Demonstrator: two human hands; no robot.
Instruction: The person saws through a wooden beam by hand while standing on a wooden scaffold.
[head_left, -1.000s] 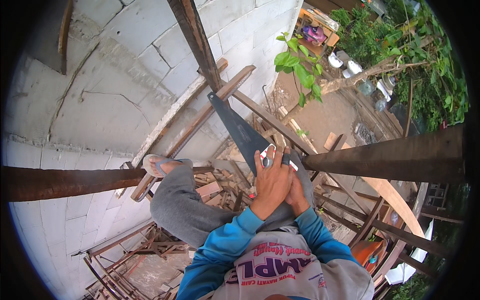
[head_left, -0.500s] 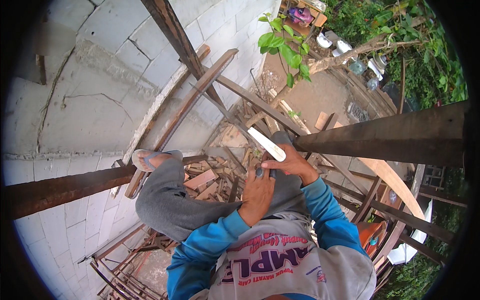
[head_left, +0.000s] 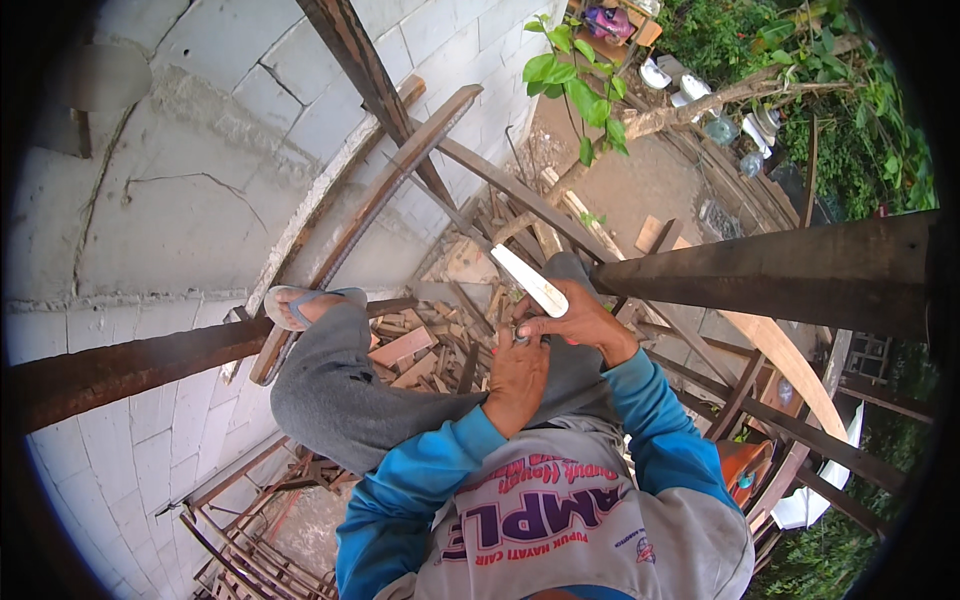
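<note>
My right hand is closed around the wide end of a flat white tapered piece. Its narrow end points away from me, up and to the left. A thin strip seems to run on from that tip, but whether it is joined cannot be told. My left hand meets the right one just below the white piece, with its fingers bent and pressed together. Something small and greyish shows at those fingertips; its kind is hidden. Both hands are held over my lap, above the grey trousers.
I sit high among timber beams; a thick dark beam runs off to the right. My sandalled foot rests on a plank by a grey block wall. Broken wood and bricks lie below. A leafy branch stands ahead.
The white piece has shifted slightly left and turned a little. The left fingers have moved up slightly and tucked closer to the right hand. The view has tilted a little.
</note>
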